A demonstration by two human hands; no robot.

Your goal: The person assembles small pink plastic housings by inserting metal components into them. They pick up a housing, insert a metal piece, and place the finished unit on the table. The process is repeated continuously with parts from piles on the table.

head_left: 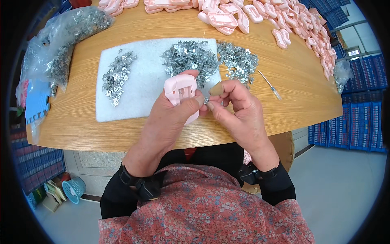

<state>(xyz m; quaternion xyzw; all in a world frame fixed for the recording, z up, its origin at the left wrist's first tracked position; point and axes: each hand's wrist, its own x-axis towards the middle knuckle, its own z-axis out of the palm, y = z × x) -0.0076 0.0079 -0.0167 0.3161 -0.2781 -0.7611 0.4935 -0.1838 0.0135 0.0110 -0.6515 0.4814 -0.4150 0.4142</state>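
My left hand (172,116) is closed around a pink plastic casing (174,86), whose open rectangular recess faces up. Beside it, my right hand (240,109) pinches a small metal clip (206,100) between thumb and fingertip, close to the casing's right edge. A tan cover (216,89) wraps one finger of that hand. Both hands are over the front part of a white foam pad (145,81). On the pad lie a smaller heap of metal clips (118,79) at left and a larger heap (189,57) behind the casing.
Another clip pile (239,63) lies right of the pad, near a thin screwdriver-like tool (270,85). Many pink casings (223,20) cover the table's far side and right. A clear bag of metal parts (61,49) and blue foam piece (37,101) sit at left.
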